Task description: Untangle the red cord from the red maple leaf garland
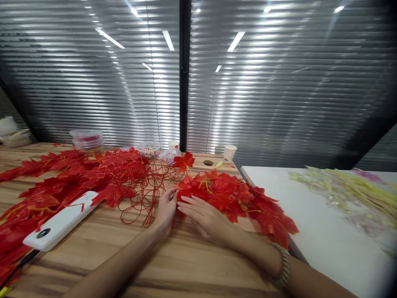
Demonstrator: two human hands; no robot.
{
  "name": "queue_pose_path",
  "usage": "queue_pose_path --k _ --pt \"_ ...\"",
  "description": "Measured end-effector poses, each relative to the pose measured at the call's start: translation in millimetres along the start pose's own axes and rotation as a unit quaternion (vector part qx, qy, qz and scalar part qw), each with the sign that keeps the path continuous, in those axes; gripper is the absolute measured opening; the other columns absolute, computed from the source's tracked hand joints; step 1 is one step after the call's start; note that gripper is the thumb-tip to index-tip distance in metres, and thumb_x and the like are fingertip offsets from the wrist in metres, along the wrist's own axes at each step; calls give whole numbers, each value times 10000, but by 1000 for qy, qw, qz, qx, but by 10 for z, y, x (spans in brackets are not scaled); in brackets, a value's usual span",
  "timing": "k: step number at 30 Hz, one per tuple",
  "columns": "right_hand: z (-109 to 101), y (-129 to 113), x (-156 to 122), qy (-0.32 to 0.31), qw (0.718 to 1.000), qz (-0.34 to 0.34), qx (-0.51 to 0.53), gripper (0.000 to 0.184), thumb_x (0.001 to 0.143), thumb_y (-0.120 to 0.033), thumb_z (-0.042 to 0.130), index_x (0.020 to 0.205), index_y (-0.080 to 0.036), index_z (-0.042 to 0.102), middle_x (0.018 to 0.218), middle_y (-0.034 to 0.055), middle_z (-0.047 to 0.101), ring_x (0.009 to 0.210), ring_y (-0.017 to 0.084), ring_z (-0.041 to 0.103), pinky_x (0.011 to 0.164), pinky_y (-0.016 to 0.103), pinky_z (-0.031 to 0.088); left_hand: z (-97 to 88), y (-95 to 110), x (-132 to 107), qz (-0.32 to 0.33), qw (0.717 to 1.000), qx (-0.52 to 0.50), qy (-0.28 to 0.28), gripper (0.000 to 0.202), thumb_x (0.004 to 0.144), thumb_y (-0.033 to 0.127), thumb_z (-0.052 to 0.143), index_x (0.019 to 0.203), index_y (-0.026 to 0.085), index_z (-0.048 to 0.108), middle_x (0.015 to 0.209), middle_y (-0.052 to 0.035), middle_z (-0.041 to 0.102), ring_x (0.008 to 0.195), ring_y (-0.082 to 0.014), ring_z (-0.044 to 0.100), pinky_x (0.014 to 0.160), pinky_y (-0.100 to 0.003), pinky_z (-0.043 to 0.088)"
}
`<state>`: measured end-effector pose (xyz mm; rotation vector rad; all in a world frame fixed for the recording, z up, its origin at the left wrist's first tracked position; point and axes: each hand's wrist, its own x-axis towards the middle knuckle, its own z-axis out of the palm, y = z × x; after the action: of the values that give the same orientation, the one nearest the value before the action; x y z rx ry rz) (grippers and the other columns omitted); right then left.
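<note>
1. The bunch of red leaves [221, 192], the landmark here, lies on the wooden desk [198, 269]; its right end reaches across that desk's edge, beside the white desk [313, 244].
2. At the bunch's near left edge, the left hand [165, 210] has its thumb and fingertips drawn close together; whether they grip a leaf or stem, I cannot tell.
3. The right hand [207, 218] is just beside it, fingers stretched along the bunch's near side, thumb hidden; whether it grips anything, I cannot tell either. The hands nearly meet.
4. Left of the bunch sits a loose tangle of red cord [145, 182], close to the left hand. A finger or leaf tip could snag a loop, and a pull would likely tighten it into knots.
5. Tugging the bunch leftward might mix its leaves with the larger leaf pile [116, 163] beyond the cord.
6. Pushed rightward, its overhanging end could slip down between the desks.
7. Behind the bunch's right part stands a paper cup [230, 153]; a wide sweep of leaves could tip it.
</note>
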<state>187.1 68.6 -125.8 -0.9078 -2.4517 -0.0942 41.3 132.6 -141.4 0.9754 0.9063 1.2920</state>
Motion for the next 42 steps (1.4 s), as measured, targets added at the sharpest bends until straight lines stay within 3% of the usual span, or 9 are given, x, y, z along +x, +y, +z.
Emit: queue_pose_path --k 4,12,42 --pt "-6 11 9 -26 999 43 -19 396 895 -183 352 1280 -122 424 1341 76 426 1287 186 299 1075 399 278 -4 28 24 17 999 38 -11 335 586 313 697 844 114 618 847 -95 677 787 -192 624 720 -309 474" --pt "-1 4 9 -22 999 41 3 388 892 -184 359 1270 -141 438 1316 69 459 1244 184 368 1048 392 325 30 72 22 47 994 93 -23 323 568 368 697 782 135 631 775 -72 688 747 -196 629 739 -332 477" --pt "5 26 -15 -7 994 96 43 401 879 -216 397 1275 -159 430 1296 78 471 1204 187 411 1028 368 355 45 103 -6 34 994 97 -21 329 573 360 695 805 132 648 805 -81 700 769 -207 633 740 -337 487"
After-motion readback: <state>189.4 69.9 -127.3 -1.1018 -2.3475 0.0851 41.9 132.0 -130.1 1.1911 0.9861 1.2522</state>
